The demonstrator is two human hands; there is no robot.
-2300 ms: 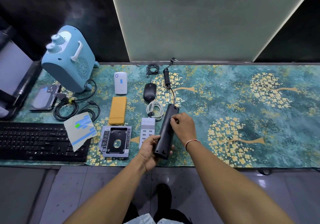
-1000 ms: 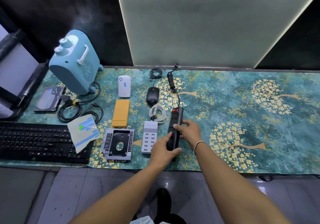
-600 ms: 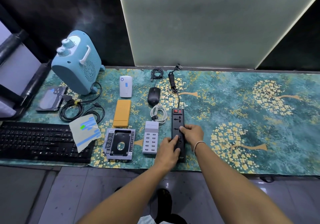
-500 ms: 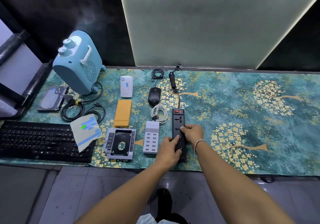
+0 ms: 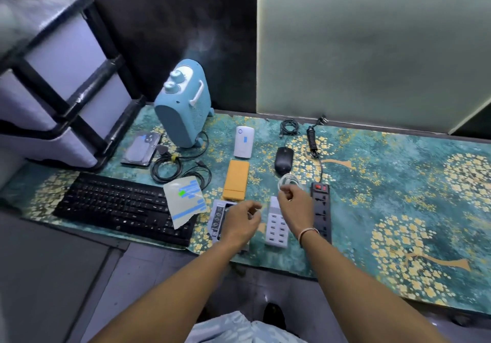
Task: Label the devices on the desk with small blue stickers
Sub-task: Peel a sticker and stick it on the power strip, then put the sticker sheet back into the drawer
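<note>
While both hands' grips [image 5: 240,220] [image 5: 295,204] hover loosely curled and empty, one power strip [image 5: 322,211] lies flat.

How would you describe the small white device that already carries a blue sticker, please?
Start at the tall pale-blue heater at the back left of the mat. Just right of its base lies the white device, above the orange case. It alone is white with a ring at its far end and one blue sticker.
</note>
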